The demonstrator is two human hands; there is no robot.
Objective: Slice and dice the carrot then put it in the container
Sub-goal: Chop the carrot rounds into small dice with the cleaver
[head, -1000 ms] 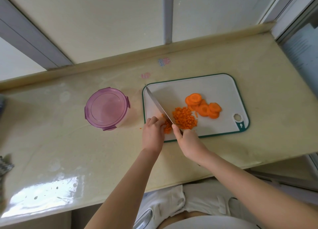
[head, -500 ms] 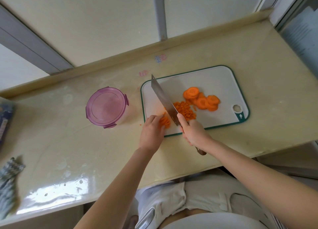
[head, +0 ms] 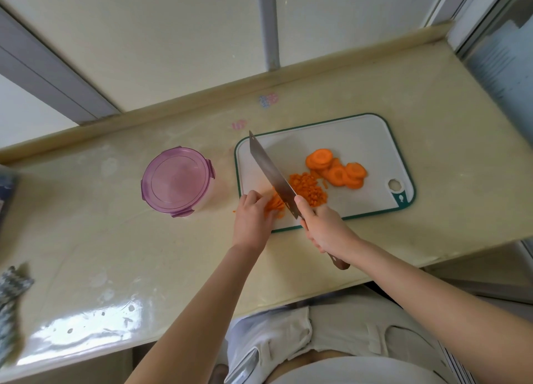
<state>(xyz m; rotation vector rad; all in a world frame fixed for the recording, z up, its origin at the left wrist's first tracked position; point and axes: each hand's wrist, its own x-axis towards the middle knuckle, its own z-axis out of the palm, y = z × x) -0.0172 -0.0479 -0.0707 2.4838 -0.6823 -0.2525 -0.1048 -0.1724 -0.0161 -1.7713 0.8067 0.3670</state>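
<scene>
A white cutting board [head: 357, 141] with a green rim lies on the counter. On it are a pile of diced carrot [head: 310, 190] and several round carrot slices [head: 336, 168] to its right. My left hand [head: 253, 219] holds down a small bunch of carrot strips [head: 275, 204] at the board's near left corner with curled fingers. My right hand [head: 326, 229] grips the brown handle of a knife [head: 271, 171], whose blade slants across the board just right of the strips. A round container [head: 177, 180] with a purple lid clipped on stands left of the board.
A patterned cloth [head: 11, 294] lies at the counter's left edge. A raised ledge runs along the back of the counter [head: 115, 254] below the wall. The counter's front edge is close to my body.
The knife blade has tilted up and shifted slightly left against the strips. My left hand stays on the carrot strips. The camera view has shifted a little.
</scene>
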